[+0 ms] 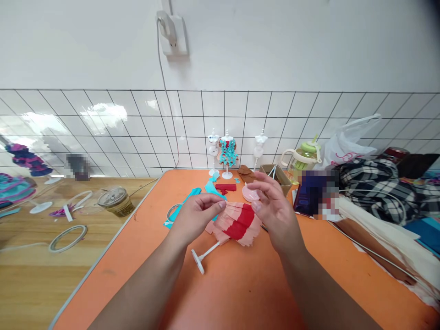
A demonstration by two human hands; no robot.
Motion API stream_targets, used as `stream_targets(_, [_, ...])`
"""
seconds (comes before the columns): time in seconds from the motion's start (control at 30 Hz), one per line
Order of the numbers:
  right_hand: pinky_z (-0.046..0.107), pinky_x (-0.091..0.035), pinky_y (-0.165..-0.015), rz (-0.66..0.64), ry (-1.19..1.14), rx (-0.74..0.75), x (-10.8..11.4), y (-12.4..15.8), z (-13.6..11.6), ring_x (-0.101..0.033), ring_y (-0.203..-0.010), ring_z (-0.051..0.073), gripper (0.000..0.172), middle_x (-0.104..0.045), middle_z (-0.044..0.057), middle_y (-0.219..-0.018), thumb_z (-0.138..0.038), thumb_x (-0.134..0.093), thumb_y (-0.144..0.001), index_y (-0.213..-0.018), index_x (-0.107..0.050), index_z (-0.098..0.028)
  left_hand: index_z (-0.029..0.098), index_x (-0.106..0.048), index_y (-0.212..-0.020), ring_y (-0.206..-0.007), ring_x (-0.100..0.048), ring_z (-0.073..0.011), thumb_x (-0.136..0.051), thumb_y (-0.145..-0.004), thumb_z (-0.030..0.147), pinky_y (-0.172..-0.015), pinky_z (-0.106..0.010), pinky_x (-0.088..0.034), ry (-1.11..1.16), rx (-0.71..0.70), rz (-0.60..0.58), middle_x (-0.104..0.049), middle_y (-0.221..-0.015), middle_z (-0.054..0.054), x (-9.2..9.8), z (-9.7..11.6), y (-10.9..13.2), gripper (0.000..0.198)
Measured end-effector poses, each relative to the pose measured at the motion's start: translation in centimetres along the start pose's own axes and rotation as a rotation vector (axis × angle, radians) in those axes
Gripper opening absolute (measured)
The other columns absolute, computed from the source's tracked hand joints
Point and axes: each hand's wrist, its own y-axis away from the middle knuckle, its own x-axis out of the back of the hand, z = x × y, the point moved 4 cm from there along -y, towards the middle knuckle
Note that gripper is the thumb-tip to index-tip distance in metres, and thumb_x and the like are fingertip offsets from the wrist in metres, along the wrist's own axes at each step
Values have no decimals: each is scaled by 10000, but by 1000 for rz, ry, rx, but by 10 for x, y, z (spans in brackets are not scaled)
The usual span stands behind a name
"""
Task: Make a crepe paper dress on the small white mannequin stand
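A pleated pink paper skirt with a red band is over the table, spread around a tilted white mannequin stand whose upper part is hidden. My left hand pinches the skirt's upper left edge between thumb and fingertips. To the right of the skirt is my right hand, its fingers curved and apart, with nothing visible in them. Behind my hands lie blue paper pieces, a red paper strip and a round pink lid-like disc.
Three small mannequins, one in blue ruffles, stand by the tiled wall. A box, a green-lidded jug, a dark phone-like slab and plaid cloth line the right. Tape rolls and a cup lie left.
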Motion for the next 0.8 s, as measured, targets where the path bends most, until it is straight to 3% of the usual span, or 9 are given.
stream_targets(0.03, [499, -290, -1124, 25, 25, 17, 0, 3, -4, -333, -1372, 277, 120, -421, 21, -1423, -332, -625, -839, -932, -689, -292, 162, -716, -793, -687, -625, -159, -692, -753, 427, -636, -257, -497, -14, -20, 29, -702, -739, -40, -1, 1, 1, 269])
stream_targets(0.1, [527, -241, -1145, 41, 54, 8, -3, 8, -9, -316, -1384, 290, 83, -424, 9, -1426, -331, -644, -832, -801, -694, -273, 159, -724, -810, -717, -653, -180, -685, -763, 418, -659, -271, -517, -45, -52, 94, -723, -757, -54, -3, 4, 4, 266])
stream_targets(0.27, [547, -334, -1093, 109, 14, -105, -16, 15, 0, -316, -1387, 322, 136, -391, 21, -1466, -375, -655, -825, -794, -720, -260, 172, -731, -782, -675, -675, -171, -649, -785, 358, -619, -252, -539, -102, -151, 203, -744, -759, -44, -15, 9, 15, 203])
stream_targets(0.5, [444, -468, -995, 40, -16, -124, -19, 12, 14, -356, -1377, 291, 179, -382, 34, -1485, -403, -618, -847, -840, -712, -251, 176, -735, -769, -627, -672, -149, -636, -798, 314, -564, -218, -538, -124, -211, 213, -734, -708, -26, -24, 7, 20, 173])
stream_targets(0.8, [441, -426, -1017, 70, 26, -159, -16, 8, 8, -329, -1387, 283, 102, -416, 24, -1469, -298, -662, -796, -724, -693, -233, 166, -736, -795, -654, -689, -164, -638, -811, 315, -599, -237, -571, -85, -186, 175, -746, -747, -38, -24, 9, 22, 179])
